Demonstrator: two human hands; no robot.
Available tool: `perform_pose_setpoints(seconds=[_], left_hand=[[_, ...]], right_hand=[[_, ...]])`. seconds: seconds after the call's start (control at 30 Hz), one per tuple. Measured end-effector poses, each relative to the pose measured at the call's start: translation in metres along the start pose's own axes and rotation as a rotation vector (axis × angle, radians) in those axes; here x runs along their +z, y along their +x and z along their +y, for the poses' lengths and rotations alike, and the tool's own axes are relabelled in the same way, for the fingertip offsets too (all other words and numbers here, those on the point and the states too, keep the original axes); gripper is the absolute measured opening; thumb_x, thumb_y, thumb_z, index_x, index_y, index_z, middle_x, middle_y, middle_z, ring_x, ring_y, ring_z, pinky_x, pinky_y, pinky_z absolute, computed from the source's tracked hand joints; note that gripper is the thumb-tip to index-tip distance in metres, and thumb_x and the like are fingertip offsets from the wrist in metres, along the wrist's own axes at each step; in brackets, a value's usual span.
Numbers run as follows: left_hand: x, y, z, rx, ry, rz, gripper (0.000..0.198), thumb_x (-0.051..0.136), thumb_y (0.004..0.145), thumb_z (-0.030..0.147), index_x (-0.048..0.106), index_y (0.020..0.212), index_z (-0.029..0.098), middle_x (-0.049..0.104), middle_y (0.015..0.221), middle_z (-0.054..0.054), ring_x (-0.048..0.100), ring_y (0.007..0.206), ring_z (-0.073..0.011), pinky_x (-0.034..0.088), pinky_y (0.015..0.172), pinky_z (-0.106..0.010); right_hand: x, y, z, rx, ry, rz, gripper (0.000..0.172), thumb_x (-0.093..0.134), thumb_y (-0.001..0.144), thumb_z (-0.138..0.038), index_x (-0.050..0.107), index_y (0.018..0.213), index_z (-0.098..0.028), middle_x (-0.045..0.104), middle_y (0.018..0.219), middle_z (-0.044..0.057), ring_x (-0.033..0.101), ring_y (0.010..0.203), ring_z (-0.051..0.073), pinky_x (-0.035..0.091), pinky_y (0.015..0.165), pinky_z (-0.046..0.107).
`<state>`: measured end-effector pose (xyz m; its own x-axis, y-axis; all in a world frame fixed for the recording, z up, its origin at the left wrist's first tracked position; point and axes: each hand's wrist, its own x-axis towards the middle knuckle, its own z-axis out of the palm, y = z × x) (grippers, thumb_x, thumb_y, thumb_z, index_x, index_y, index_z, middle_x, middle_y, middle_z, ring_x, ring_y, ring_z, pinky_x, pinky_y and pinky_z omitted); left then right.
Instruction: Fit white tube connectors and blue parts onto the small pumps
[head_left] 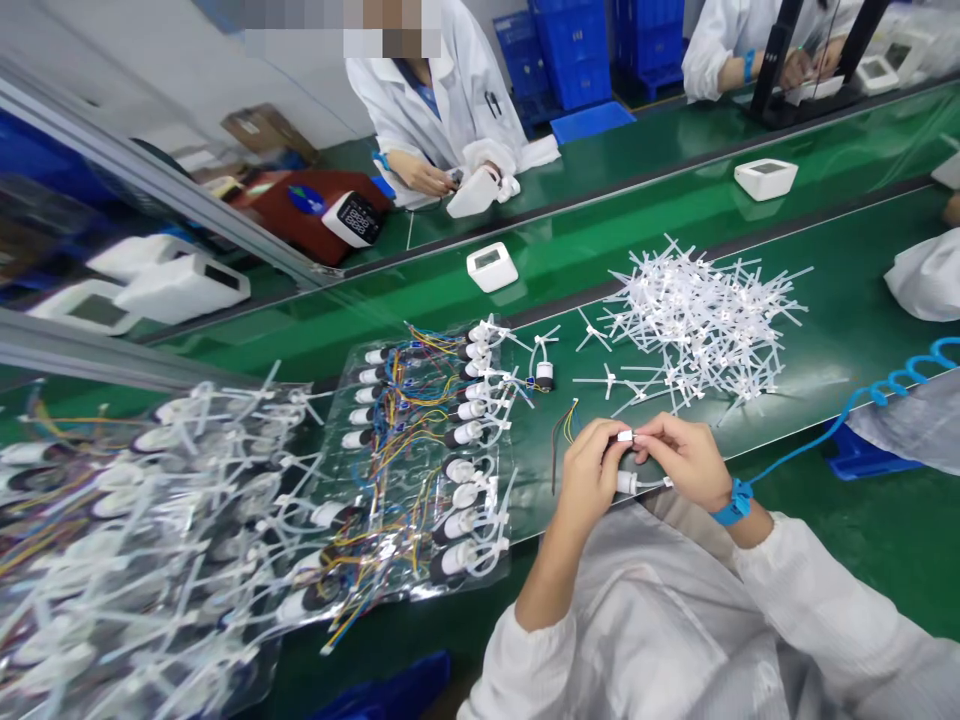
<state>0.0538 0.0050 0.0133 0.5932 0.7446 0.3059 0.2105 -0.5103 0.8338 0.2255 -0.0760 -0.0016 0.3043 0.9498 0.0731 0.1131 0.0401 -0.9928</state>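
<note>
My left hand (589, 468) is closed in a pinch on a small white part (625, 436). From the right, the fingertips of my right hand (688, 462) pinch at the dark end of that same part. Below the fingers, near the table edge, shows a white cylinder with a tube (628, 483), partly hidden by my hands. Thin coloured wires (568, 422) stick out to the left of my left hand. One pump-like piece with a white tube (544, 374) lies farther up the table. A blue coiled cord runs to the wristband (735, 503) on my right wrist.
A heap of white T-shaped tube pieces (701, 325) lies ahead. To the left, wired units with tubes sit in rows on clear plastic (420, 480), with more piled beyond (135, 560). White devices (492, 267) rest on the green conveyor. Two people in white coats work opposite.
</note>
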Motion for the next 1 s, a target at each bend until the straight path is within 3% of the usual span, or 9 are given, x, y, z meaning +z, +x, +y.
perform_pose_setpoints(seconds=[0.17, 0.33, 0.47, 0.57, 0.73, 1.0], left_hand=[[0.001, 0.003, 0.003, -0.037, -0.019, 0.005, 0.012, 0.061, 0.111, 0.023, 0.072, 0.107, 0.020, 0.077, 0.103, -0.007, 0.073, 0.096, -0.0199, 0.057, 0.090, -0.031], [-0.001, -0.005, 0.006, 0.070, 0.066, 0.071, 0.013, 0.060, 0.112, 0.022, 0.072, 0.113, 0.020, 0.079, 0.111, -0.009, 0.075, 0.105, -0.0215, 0.058, 0.096, -0.032], [-0.007, -0.019, 0.004, 0.153, 0.194, 0.006, 0.019, 0.058, 0.114, 0.021, 0.074, 0.123, 0.020, 0.081, 0.117, -0.011, 0.076, 0.110, -0.0230, 0.059, 0.100, -0.036], [-0.011, -0.028, 0.003, 0.137, 0.246, -0.069, 0.026, 0.052, 0.117, 0.023, 0.073, 0.132, 0.021, 0.080, 0.121, -0.012, 0.076, 0.113, -0.0241, 0.059, 0.101, -0.039], [-0.010, -0.037, -0.004, 0.123, 0.348, -0.165, 0.039, 0.058, 0.116, 0.049, 0.071, 0.140, 0.021, 0.076, 0.129, -0.014, 0.071, 0.119, -0.0283, 0.057, 0.102, -0.043], [0.003, -0.040, -0.020, 0.206, 0.561, -0.307, 0.079, 0.070, 0.093, 0.083, 0.069, 0.145, 0.023, 0.075, 0.136, -0.012, 0.067, 0.119, -0.0289, 0.052, 0.098, -0.041]], right_hand=[[0.001, 0.005, -0.004, 0.074, 0.173, 0.018, 0.025, 0.080, 0.101, -0.047, 0.079, 0.096, -0.022, 0.082, 0.080, 0.002, 0.081, 0.074, 0.021, 0.065, 0.075, 0.033], [-0.005, 0.008, -0.003, 0.024, 0.324, 0.103, 0.036, 0.073, 0.106, -0.057, 0.080, 0.098, -0.022, 0.079, 0.084, 0.002, 0.075, 0.075, 0.020, 0.063, 0.078, 0.034], [-0.005, 0.013, 0.002, 0.063, 0.458, 0.137, 0.042, 0.074, 0.104, -0.062, 0.080, 0.097, -0.022, 0.079, 0.088, 0.004, 0.073, 0.071, 0.018, 0.060, 0.072, 0.032], [-0.004, 0.015, 0.003, 0.085, 0.465, 0.128, 0.042, 0.075, 0.104, -0.062, 0.080, 0.097, -0.021, 0.079, 0.088, 0.004, 0.072, 0.072, 0.018, 0.059, 0.072, 0.031], [-0.006, 0.014, -0.001, 0.134, 0.507, 0.142, 0.042, 0.080, 0.099, -0.064, 0.082, 0.096, -0.022, 0.079, 0.085, 0.005, 0.071, 0.070, 0.019, 0.058, 0.071, 0.032], [-0.012, 0.011, 0.002, 0.203, 0.521, 0.187, 0.042, 0.094, 0.086, -0.063, 0.086, 0.093, -0.022, 0.080, 0.085, 0.008, 0.071, 0.073, 0.019, 0.062, 0.073, 0.029]])
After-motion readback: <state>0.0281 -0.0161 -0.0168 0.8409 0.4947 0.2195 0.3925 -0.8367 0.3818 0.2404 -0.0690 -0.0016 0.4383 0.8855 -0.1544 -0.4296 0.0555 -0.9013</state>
